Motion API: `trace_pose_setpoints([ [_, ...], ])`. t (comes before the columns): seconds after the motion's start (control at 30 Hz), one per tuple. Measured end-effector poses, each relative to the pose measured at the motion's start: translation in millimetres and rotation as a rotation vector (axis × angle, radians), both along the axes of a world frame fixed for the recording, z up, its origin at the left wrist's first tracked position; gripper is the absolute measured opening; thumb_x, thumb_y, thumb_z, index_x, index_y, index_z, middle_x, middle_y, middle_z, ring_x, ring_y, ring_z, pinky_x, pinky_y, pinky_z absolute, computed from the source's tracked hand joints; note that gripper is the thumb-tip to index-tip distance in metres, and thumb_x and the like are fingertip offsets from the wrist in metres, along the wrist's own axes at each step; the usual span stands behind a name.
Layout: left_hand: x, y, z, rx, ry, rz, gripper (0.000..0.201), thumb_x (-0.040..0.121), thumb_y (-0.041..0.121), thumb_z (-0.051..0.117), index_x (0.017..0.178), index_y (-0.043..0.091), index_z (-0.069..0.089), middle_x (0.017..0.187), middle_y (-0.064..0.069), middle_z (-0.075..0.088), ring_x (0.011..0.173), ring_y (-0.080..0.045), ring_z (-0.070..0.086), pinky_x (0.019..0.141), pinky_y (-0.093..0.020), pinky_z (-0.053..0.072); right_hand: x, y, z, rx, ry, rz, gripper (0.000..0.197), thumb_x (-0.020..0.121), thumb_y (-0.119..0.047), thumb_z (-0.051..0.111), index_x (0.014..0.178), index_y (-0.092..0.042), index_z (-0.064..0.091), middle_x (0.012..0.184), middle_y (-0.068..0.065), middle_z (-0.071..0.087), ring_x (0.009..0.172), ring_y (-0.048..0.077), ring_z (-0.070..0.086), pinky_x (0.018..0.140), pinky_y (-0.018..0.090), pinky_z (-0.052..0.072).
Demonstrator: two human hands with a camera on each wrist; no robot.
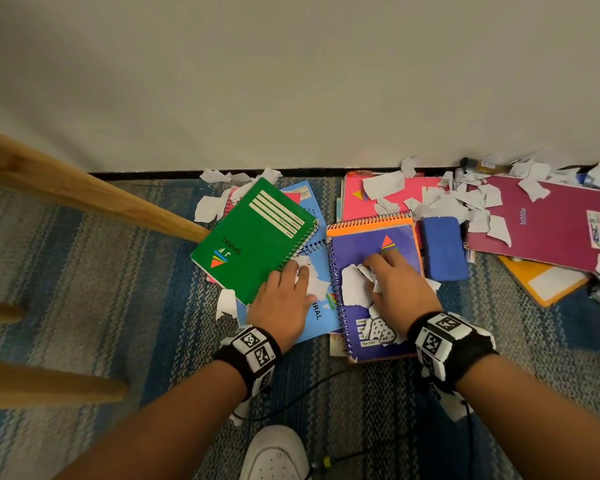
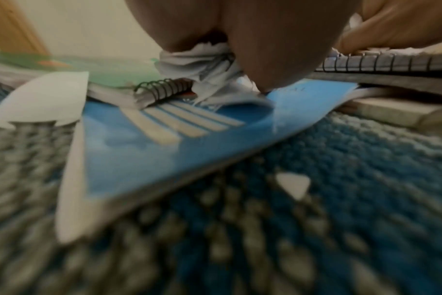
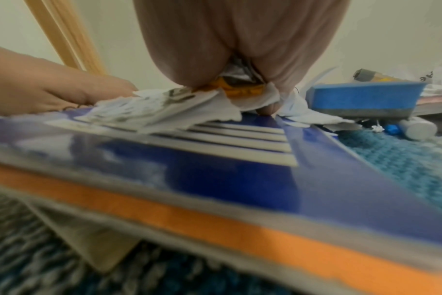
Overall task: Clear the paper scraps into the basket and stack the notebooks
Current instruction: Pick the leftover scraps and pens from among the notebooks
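On the striped rug [image 1: 84, 271] against the wall, the purple notebook [image 1: 378, 299] lies on an orange one, and the right hand [image 1: 400, 289] rests on its cover with fingers curled around a bunch of white paper scraps [image 1: 355, 287]. Just left of the purple notebook, the left hand [image 1: 281, 306] grips a crumpled scrap [image 2: 202, 65] on the light blue notebook [image 1: 321, 271], whose far side is overlapped by the green notebook [image 1: 253, 237]. Right of the purple notebook sit a blue eraser block [image 1: 442, 249], and beyond it pink [image 1: 357, 202] and maroon notebooks [image 1: 548, 226] strewn with more scraps; no basket shows.
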State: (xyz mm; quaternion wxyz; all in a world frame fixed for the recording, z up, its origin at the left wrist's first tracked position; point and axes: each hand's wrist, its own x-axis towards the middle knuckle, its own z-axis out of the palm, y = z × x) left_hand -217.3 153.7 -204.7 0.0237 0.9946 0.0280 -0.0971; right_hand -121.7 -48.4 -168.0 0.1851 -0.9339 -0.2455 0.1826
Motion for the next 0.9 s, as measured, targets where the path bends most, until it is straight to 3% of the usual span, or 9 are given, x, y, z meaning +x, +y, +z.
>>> trace_pose_setpoints([
  [0.1,-8.3,-2.9,-8.9,0.012,-0.079,-0.009,0.048,0.093,0.036,0.052,0.132,0.008,0.047,0.143,-0.016,0.043,0.093,-0.028,0.047,0.081,-0.040,0.046,0.0,0.1,0.3,-0.002,-0.003,0.004,0.028,0.088,-0.019,0.057,0.116,-0.015,0.056,0.113,0.009,0.052,0.089,0.036,0.058,0.070,0.038,0.050],
  [0.23,-11.4,-11.5,-11.7,-0.007,-0.107,0.040,0.041,0.092,0.029,0.051,0.127,0.009,0.045,0.142,-0.018,0.042,0.095,-0.031,0.045,0.081,-0.042,0.048,0.4,-0.3,-1.1,0.003,-0.004,0.002,0.028,0.088,-0.019,0.057,0.116,-0.015,0.056,0.113,0.009,0.052,0.089,0.036,0.058,0.070,0.040,0.050],
  [0.33,-10.8,-9.0,-9.9,-0.061,-0.103,0.038,0.033,0.091,0.024,0.050,0.121,0.010,0.045,0.130,-0.016,0.048,0.093,-0.031,0.046,0.077,-0.043,0.049,0.2,-0.1,-1.6,0.011,-0.008,-0.002,0.027,0.088,-0.018,0.058,0.114,-0.014,0.056,0.111,0.009,0.052,0.088,0.036,0.057,0.070,0.041,0.050],
  [0.5,-9.1,-6.1,-3.4,-0.123,-0.028,0.082,0.048,0.093,0.028,0.037,0.135,0.006,0.042,0.111,-0.011,0.051,0.090,-0.026,0.045,0.080,-0.039,0.045,0.0,0.5,-2.0,0.016,-0.023,-0.005,0.025,0.087,-0.017,0.059,0.111,-0.013,0.057,0.109,0.010,0.053,0.085,0.036,0.058,0.069,0.041,0.050],
  [0.6,-5.5,-13.3,3.1,-0.177,-0.003,0.157,0.050,0.089,0.025,0.046,0.136,0.011,0.042,0.133,-0.013,0.043,0.108,-0.030,0.042,0.092,-0.043,0.043,0.0,0.5,-2.6,0.017,-0.019,-0.003,0.025,0.087,-0.016,0.058,0.111,-0.013,0.057,0.109,0.010,0.052,0.085,0.036,0.058,0.069,0.042,0.050],
  [0.67,-0.9,-18.5,9.7,-0.153,-0.001,0.152,0.054,0.085,0.023,0.050,0.137,0.014,0.039,0.151,-0.012,0.027,0.126,-0.034,0.034,0.101,-0.047,0.036,-0.1,0.4,-2.7,0.020,-0.020,-0.005,0.025,0.087,-0.016,0.058,0.112,-0.014,0.057,0.109,0.009,0.052,0.086,0.036,0.058,0.069,0.041,0.050],
  [0.77,4.1,-24.4,7.9,-0.130,0.061,0.142,0.059,0.084,0.015,0.043,0.141,0.015,0.031,0.158,-0.009,0.013,0.142,-0.035,0.015,0.109,-0.050,0.026,-0.1,0.6,-3.6,0.020,-0.027,-0.007,0.026,0.087,-0.016,0.059,0.112,-0.014,0.057,0.109,0.010,0.053,0.085,0.036,0.058,0.068,0.041,0.050],
  [0.83,2.9,-25.1,8.8,-0.123,0.056,0.117,0.058,0.080,0.013,0.036,0.138,0.012,0.037,0.152,-0.010,0.032,0.139,-0.036,0.029,0.104,-0.051,0.036,-0.5,0.5,-3.9,0.017,-0.031,-0.006,0.027,0.087,-0.017,0.059,0.113,-0.014,0.056,0.109,0.010,0.052,0.085,0.036,0.058,0.068,0.041,0.051],
  [0.9,0.6,-23.1,6.4,-0.110,0.034,0.078,0.058,0.077,0.014,0.029,0.133,0.011,0.044,0.136,-0.010,0.051,0.125,-0.035,0.048,0.091,-0.047,0.048,-0.6,0.6,-3.9,0.018,-0.036,-0.003,0.027,0.087,-0.017,0.060,0.113,-0.014,0.057,0.109,0.010,0.053,0.084,0.036,0.058,0.067,0.041,0.051],
])
